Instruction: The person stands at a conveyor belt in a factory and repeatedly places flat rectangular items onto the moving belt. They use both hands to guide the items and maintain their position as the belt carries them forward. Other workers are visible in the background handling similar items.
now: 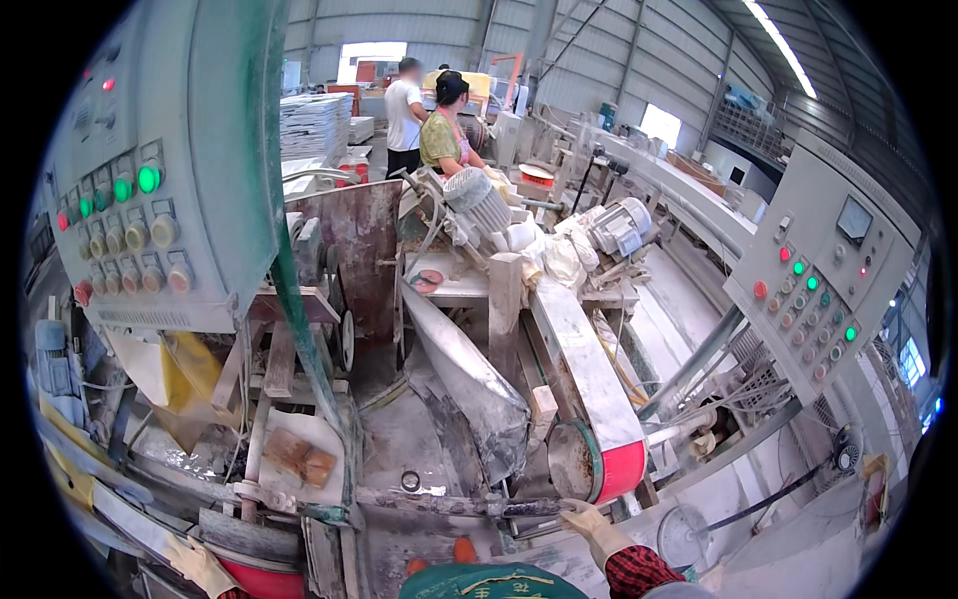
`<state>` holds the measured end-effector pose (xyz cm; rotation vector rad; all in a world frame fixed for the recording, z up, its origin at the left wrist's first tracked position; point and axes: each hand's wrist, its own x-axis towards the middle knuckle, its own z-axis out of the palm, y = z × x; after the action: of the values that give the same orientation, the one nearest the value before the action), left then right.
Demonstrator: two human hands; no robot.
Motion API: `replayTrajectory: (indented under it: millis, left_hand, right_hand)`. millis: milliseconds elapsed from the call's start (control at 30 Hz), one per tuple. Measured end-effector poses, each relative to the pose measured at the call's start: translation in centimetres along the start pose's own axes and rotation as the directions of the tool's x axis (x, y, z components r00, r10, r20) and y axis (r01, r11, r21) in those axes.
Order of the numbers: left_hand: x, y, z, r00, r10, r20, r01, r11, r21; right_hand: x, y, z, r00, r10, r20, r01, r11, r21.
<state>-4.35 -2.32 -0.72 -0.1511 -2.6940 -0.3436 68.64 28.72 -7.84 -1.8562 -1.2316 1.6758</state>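
Right hand (587, 521): in a pale work glove with a red plaid cuff, it comes up from the lower edge and rests on the end of a dusty metal bar; the fingers curl over the bar's tip, gripping it.
Left hand (200, 564): also gloved, low at the left, lying on the upper edge of a red-rimmed roller; I cannot tell whether the fingers are closed or loose.
Metal bar (459, 505): a long rod caked in grey dust, lying crosswise along the near edge of the machine bed, its right end under the right hand.
Red-rimmed roller (261, 578): a drum with a red band, at the near left corner of the machine, just beneath the left hand.
Belt drum (599, 464): a round pulley with a red band, carrying a grey belt that runs away toward the far end; it sits just above the right hand.
Belt (579, 354): pale, dust-coated, running from the drum to the motors.
Motors (619, 228): two ribbed grey units at the far end of the belt, wrapped about with white rags.
Left control panel (140, 200): a grey cabinet with green lamps and rows of dusty round buttons.
Right control panel (818, 280): a slanted grey box with red and green buttons and a small meter.
Other people (444, 135): two stand at the far end of the machine, well apart from the hands.
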Motion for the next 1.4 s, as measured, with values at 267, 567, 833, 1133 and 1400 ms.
replayTrajectory:
  millis: [267, 567, 833, 1133, 1400]
  left_hand:
    - [-2.0, 2.0, -2.6, 0.997, 0.064, 0.045, -0.058, 0.989, -0.133]
    - [-2.1, 4.5, -8.5, 0.997, -0.034, 0.073, 0.03, 0.998, 0.053]
    - [-0.5, -0.5, 2.4, 0.996, 0.027, 0.089, -0.015, 0.991, -0.132]
    - [-5.5, 0.6, 2.3, 0.998, 0.043, 0.039, -0.039, 0.994, -0.1]
    - [-14.4, 6.2, -4.9, 0.969, 0.024, 0.245, 0.003, 0.994, -0.11]
  right_hand:
    - [0.4, 5.9, -0.3, 0.999, 0.029, -0.03, -0.03, 0.999, -0.034]
    - [-0.6, 7.2, -1.6, 0.986, 0.166, -0.032, -0.169, 0.977, -0.127]
    - [0.6, 5.0, -0.5, 0.996, 0.085, 0.026, -0.084, 0.995, -0.057]
    - [3.3, 5.7, 5.9, 0.989, 0.075, 0.127, -0.07, 0.996, -0.046]
    - [2.8, 3.7, 11.3, 0.968, 0.089, 0.236, -0.119, 0.987, 0.113]
